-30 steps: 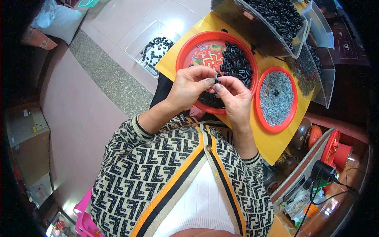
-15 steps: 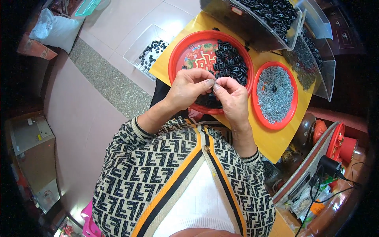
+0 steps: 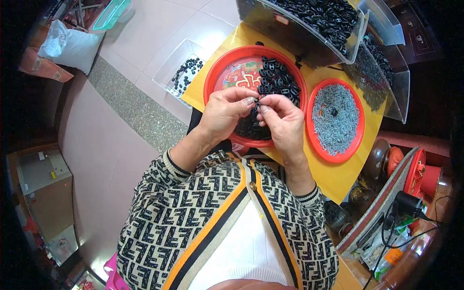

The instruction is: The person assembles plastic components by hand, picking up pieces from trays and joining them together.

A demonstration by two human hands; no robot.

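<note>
Both hands meet above a round red tray [image 3: 208, 79] with a flowered bottom. My left hand [image 3: 220, 115] is closed, thumb and forefinger pinching a small black plastic piece [image 3: 256, 100]. From the other side my right hand [image 3: 286, 123] pinches at the same piece, its fingers curled. The fingertips cover most of it. Below them, black oval two-holed plastic pieces [image 3: 282, 79] lie heaped on the right and near parts of the tray. Beside my right hand stands an oval red tray [image 3: 360, 128] full of small silvery spring-like pieces [image 3: 333, 137], with one black piece on top.
A yellow sheet [image 3: 333, 176] lies under the trays. Clear bins [image 3: 309, 41] of black pieces stand at the far right. Left of the sheet, a clear box [image 3: 166, 72] holds small black beads. Jars, a black adapter [image 3: 408, 203] and its cable crowd the right side.
My fingertips have parted slightly, and the black piece between them now shows. The hands stay together over the round tray. The whole view has shifted a little.
</note>
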